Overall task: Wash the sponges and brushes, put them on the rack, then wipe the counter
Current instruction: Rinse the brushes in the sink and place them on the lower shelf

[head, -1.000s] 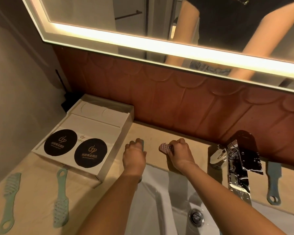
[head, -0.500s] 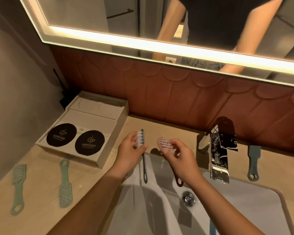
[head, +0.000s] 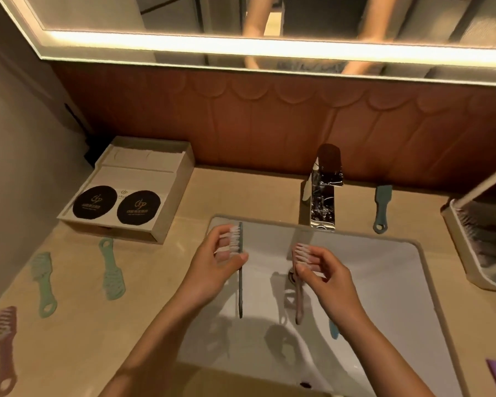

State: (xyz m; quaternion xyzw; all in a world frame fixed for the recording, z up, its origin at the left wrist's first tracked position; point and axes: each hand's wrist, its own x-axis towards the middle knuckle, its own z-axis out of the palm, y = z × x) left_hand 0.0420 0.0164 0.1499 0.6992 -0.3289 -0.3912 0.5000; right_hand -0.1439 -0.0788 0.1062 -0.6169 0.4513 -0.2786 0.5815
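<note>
Head view: over the white sink (head: 384,296), below the faucet (head: 322,202), a person's left hand (head: 212,269) pinches a dark-handled brush (head: 240,293) at its bristle head while the right hand (head: 324,277) grips a pink brush (head: 299,305) likewise, handles hanging down; a green brush (head: 111,267) lies on the counter (head: 161,296) at left, the rack (head: 458,253) stands at right

One grey brush (head: 240,293), one pink brush (head: 302,255), two green brushes (head: 44,282) (head: 111,270), one brown brush (head: 4,345), one blue brush (head: 382,204) at right. Two black circles (head: 95,205) (head: 139,207).
</note>
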